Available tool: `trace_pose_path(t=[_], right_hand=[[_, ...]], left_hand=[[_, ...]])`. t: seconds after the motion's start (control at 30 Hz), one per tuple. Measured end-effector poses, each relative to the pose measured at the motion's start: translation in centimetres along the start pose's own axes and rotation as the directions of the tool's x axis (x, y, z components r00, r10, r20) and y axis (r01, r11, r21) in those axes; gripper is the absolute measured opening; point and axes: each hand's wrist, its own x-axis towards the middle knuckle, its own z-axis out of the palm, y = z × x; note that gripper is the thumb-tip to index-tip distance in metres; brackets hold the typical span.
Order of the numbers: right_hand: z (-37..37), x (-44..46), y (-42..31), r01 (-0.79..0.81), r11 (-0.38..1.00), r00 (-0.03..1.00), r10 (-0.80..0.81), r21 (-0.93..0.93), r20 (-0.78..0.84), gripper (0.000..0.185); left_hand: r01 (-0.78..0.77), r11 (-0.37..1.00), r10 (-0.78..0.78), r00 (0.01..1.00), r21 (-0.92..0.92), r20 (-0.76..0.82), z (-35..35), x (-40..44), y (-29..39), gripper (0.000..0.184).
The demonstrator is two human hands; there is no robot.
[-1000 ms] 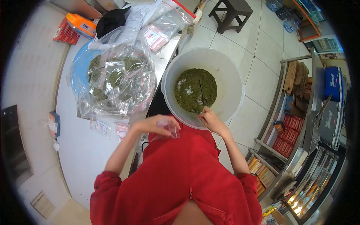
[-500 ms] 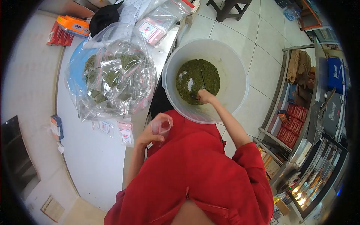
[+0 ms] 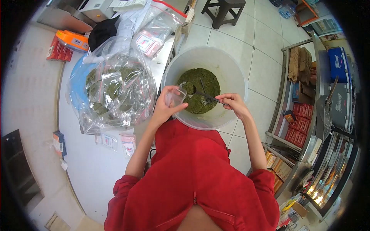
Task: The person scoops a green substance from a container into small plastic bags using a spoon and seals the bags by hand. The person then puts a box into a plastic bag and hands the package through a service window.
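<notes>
My left hand (image 3: 163, 109) holds a small clear plastic bag (image 3: 175, 97) by its sides, with the bag's mouth spread toward the bucket. In my right hand (image 3: 236, 104) is the handle of a dark spoon (image 3: 211, 97), pinched between thumb and fingers. The spoon's bowl carries a heap of green crumbly material and reaches to the bag's mouth; I cannot tell whether it touches. Below both hands stands a large translucent bucket (image 3: 234, 79), with green material (image 3: 198, 107) and whitish patches at its bottom. A second dark stick-like handle (image 3: 202, 84) sticks up from the green material.
To the left, a white table (image 3: 90, 169) bears a big clear bag (image 3: 127, 92) of small filled packets and several loose packets. A dark stool (image 3: 221, 13) stands on the tiled floor ahead. Metal shelving (image 3: 279, 96) with boxes lines the right side.
My right hand has lifted the spoon out of the green material, loaded. My left hand has moved forward and right with the small bag, bringing it over the bucket's near left rim.
</notes>
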Motion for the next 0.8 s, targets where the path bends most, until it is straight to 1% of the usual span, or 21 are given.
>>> trace_pose_path(t=[0.03, 0.07, 0.1, 0.13, 0.17, 0.2, 0.23, 0.27, 0.3, 0.33, 0.37, 0.4, 0.43, 0.5, 0.53, 0.6, 0.63, 0.7, 0.73, 0.77, 0.8], right_hand=[[0.4, -0.8, -0.5, 0.063, 0.998, 0.994, -0.064, -0.02, -0.085, 0.02], [0.8, -1.6, -0.9, 0.075, 0.997, 0.993, -0.077, -0.024, -0.089, 0.02], [1.3, -2.4, -1.2, 0.174, 0.979, 0.963, -0.192, -0.109, -0.187, 0.019], [1.8, -3.1, -1.4, 0.259, 0.945, 0.911, -0.308, -0.201, -0.274, 0.02], [2.3, -3.6, -1.6, 0.269, 0.941, 0.907, -0.319, -0.204, -0.276, 0.02], [2.7, -4.1, -1.7, 0.364, 0.855, 0.818, -0.483, -0.369, -0.313, 0.02], [3.3, -4.6, -1.9, 0.425, 0.735, 0.705, -0.635, -0.528, -0.317, 0.022], [4.1, -5.3, -2.6, 0.428, 0.714, 0.677, -0.66, -0.555, -0.327, 0.024], [4.7, -5.5, -2.6, 0.429, 0.71, 0.671, -0.665, -0.559, -0.329, 0.024], [5.2, -5.7, -2.7, 0.466, 0.619, 0.594, -0.749, -0.632, -0.294, 0.025], [5.4, -5.8, -2.7, 0.492, 0.52, 0.514, -0.821, -0.699, -0.249, 0.026], [5.4, -5.8, -2.4, 0.496, 0.466, 0.493, -0.846, -0.733, -0.204, 0.029], [5.5, -5.9, -2.3, 0.496, 0.464, 0.492, -0.847, -0.734, -0.203, 0.029], [5.7, -5.9, -2.1, 0.484, 0.335, 0.378, -0.913, -0.808, -0.152, 0.031], [5.7, -5.9, -2.1, 0.488, 0.331, 0.377, -0.914, -0.808, -0.147, 0.031], [5.7, -5.9, -2.1, 0.433, 0.343, 0.328, -0.921, -0.833, -0.209, 0.029], [5.5, -5.8, -1.8, 0.437, 0.34, 0.328, -0.922, -0.833, -0.204, 0.029], [4.5, -5.6, -0.6, 0.406, 0.46, 0.582, -0.796, -0.79, -0.164, 0.026], [4.0, -5.1, 0.1, 0.412, 0.454, 0.578, -0.8, -0.79, -0.158, 0.026], [3.5, -4.5, 1.0, 0.443, 0.488, 0.706, -0.707, -0.753, -0.043, 0.024], [3.3, -3.9, 1.9, 0.46, 0.528, 0.804, -0.589, -0.714, 0.082, 0.022]], left_hand=[[-0.103, 0.975, 0.124, 0.988, 0.198, -0.096, 0.7, 1.1, -0.9, 0.054], [-0.16, 0.95, 0.21, 0.963, 0.269, -0.168, 1.5, 2.0, -1.6, 0.057], [-0.173, 0.947, 0.223, 0.961, 0.271, -0.165, 2.0, 2.8, -2.2, 0.057], [-0.172, 0.934, 0.242, 0.95, 0.312, -0.199, 2.4, 3.6, -2.5, 0.06], [-0.168, 0.921, 0.259, 0.937, 0.351, -0.233, 2.8, 4.2, -2.8, 0.064], [-0.143, 0.917, 0.252, 0.931, 0.372, -0.263, 3.3, 4.7, -2.2, 0.066], [-0.153, 0.915, 0.261, 0.93, 0.373, -0.259, 3.6, 5.1, -2.1, 0.066], [-0.15, 0.919, 0.259, 0.927, 0.366, -0.272, 3.9, 5.5, -2.0, 0.065], [-0.146, 0.923, 0.256, 0.924, 0.357, -0.285, 4.1, 5.8, -1.7, 0.065], [-0.153, 0.922, 0.261, 0.923, 0.356, -0.282, 4.3, 5.9, -1.4, 0.065], [-0.189, 0.907, 0.309, 0.906, 0.377, -0.289, 4.5, 5.9, -1.1, 0.064], [-0.223, 0.89, 0.355, 0.887, 0.399, -0.296, 4.7, 5.9, -0.9, 0.063], [-0.225, 0.89, 0.357, 0.886, 0.397, -0.297, 4.7, 6.0, -0.8, 0.063], [-0.263, 0.881, 0.394, 0.868, 0.394, -0.301, 4.6, 6.1, -0.6, 0.062], [-0.264, 0.88, 0.396, 0.866, 0.394, -0.305, 4.5, 6.1, -0.6, 0.062], [-0.242, 0.893, 0.373, 0.87, 0.38, -0.323, 4.3, 6.0, -0.7, 0.06], [-0.242, 0.892, 0.375, 0.867, 0.381, -0.328, 4.2, 5.9, -0.6, 0.06], [-0.35, 0.706, 0.618, 0.728, 0.616, -0.295, 3.9, 5.5, -0.5, 0.06], [-0.351, 0.703, 0.623, 0.723, 0.619, -0.299, 3.7, 5.5, -0.5, 0.06], [-0.379, 0.804, 0.539, 0.791, 0.458, -0.291, 3.5, 5.4, -0.5, 0.056], [-0.385, 0.844, 0.497, 0.822, 0.372, -0.276, 3.4, 5.2, -0.6, 0.054]])
